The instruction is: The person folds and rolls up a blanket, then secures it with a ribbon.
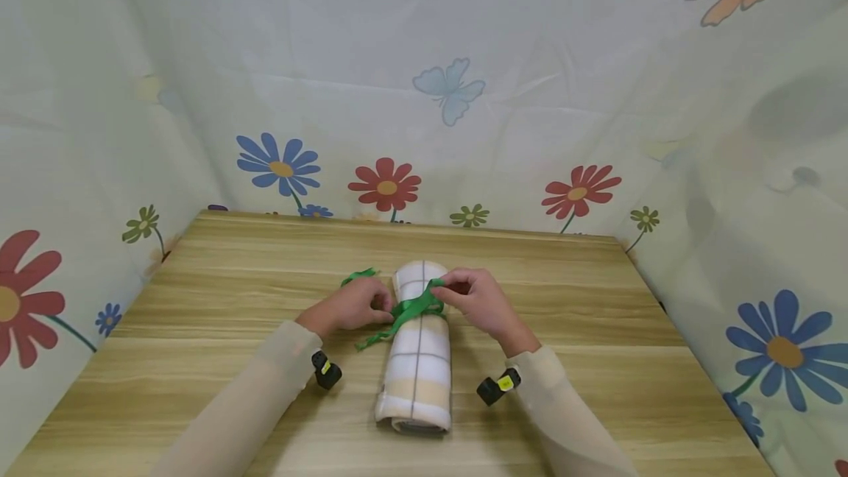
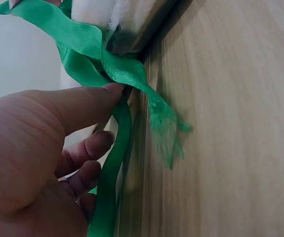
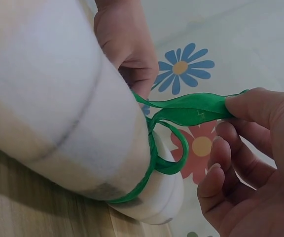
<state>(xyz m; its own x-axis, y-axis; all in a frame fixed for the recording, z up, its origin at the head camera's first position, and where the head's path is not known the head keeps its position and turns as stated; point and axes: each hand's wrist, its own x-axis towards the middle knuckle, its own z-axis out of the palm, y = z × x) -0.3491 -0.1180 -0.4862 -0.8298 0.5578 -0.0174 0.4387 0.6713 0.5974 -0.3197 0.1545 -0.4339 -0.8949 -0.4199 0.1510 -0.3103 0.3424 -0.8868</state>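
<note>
A rolled fleece blanket (image 1: 416, 366) in white and beige with grey check lines lies lengthwise on the wooden table. Round its upper part runs a green ribbon (image 3: 144, 181), with a small loop standing out at the crossing. My right hand (image 1: 482, 302) pinches a raised length of the ribbon between thumb and forefinger, right of the roll. At the left side, my left hand (image 2: 48, 143) has its thumb against the ribbon close to the blanket, the forefinger mostly hidden behind. One ribbon tail hangs past its curled fingers; another, with a frayed end (image 2: 166, 133), lies nearer me.
The wooden table (image 1: 563, 278) extends on both sides of the roll. Behind and beside it hangs a pale curtain (image 1: 530, 28) printed with flowers and butterflies. A small black camera (image 1: 326, 370) sits on the left wrist, another camera (image 1: 497, 386) on the right.
</note>
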